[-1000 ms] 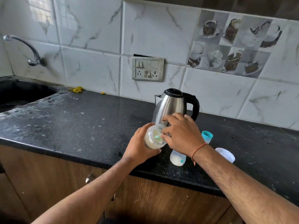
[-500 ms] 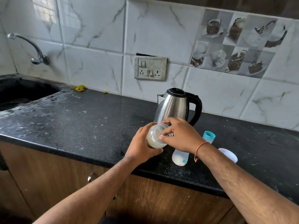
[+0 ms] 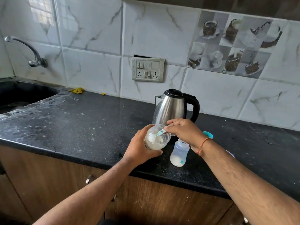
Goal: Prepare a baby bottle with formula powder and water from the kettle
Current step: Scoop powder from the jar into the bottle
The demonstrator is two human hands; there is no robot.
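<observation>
— Powder first: where did it sit?

— Inside the small clear plastic jar of pale formula powder (image 3: 156,138), which the left hand (image 3: 140,147) held tilted above the black speckled stone table (image 3: 81,125), its fingers (image 3: 152,153) wrapped round the lower wall and closed on it. The right hand (image 3: 185,131) pinched the handle of a slim teal plastic scoop (image 3: 160,132) between thumb and fingertips, the bowl dipped in the jar's mouth with a heap of powder on it.

— And the bottle?

— The open, translucent plastic baby bottle (image 3: 179,152) stood upright on the table just right of the jar, some white powder already at its bottom. Its teal screw ring (image 3: 208,134) lay behind the right wrist, and the steel electric kettle with a black handle (image 3: 175,108) stood behind the hands.

— How would those things handle?

— Jar and bottle looked light and stiff but easy to tip, so a grip round the body suited both. The loaded scoop probably needed to stay level, since loose powder spills at a slight tilt. The kettle seemed far heavier, possibly hot, and best taken by its handle.
</observation>
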